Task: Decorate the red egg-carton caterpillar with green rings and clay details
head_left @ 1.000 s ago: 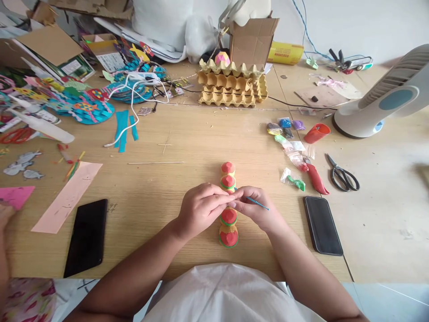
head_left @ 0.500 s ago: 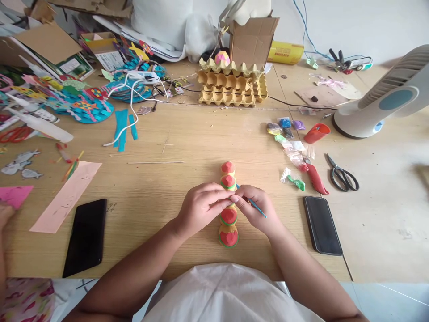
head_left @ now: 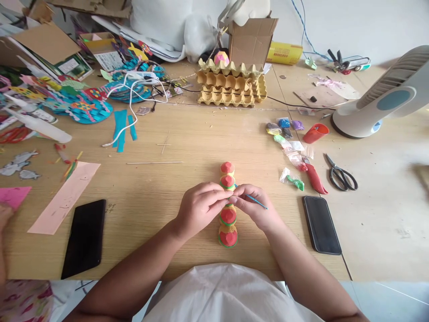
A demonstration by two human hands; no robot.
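A strip of egg-carton cups (head_left: 228, 216) with red tops and green rims stands upright in the picture, near the table's front edge. Over its middle, my left hand (head_left: 203, 205) has its fingers pressed together at the strip; whatever is between the fingertips is too small to make out. My right hand (head_left: 254, 203) meets it from the right, thumb and forefinger pinched at the same spot. A thin blue tool (head_left: 257, 201) is held in my right hand, slanting down to the right. The cup under my fingertips is mostly hidden.
Phones lie at left (head_left: 83, 237) and right (head_left: 321, 225). Scissors (head_left: 341, 173), a red cutter (head_left: 315, 176), a red cup (head_left: 316, 133) and clay packets (head_left: 286, 125) are at right. Egg trays (head_left: 231, 82) and a fan (head_left: 378, 98) stand behind. Another person's hand (head_left: 4, 217) is at far left.
The blue tool in my right hand has tilted flatter, and the right fingers have shifted slightly. My left hand stays at the same cup.
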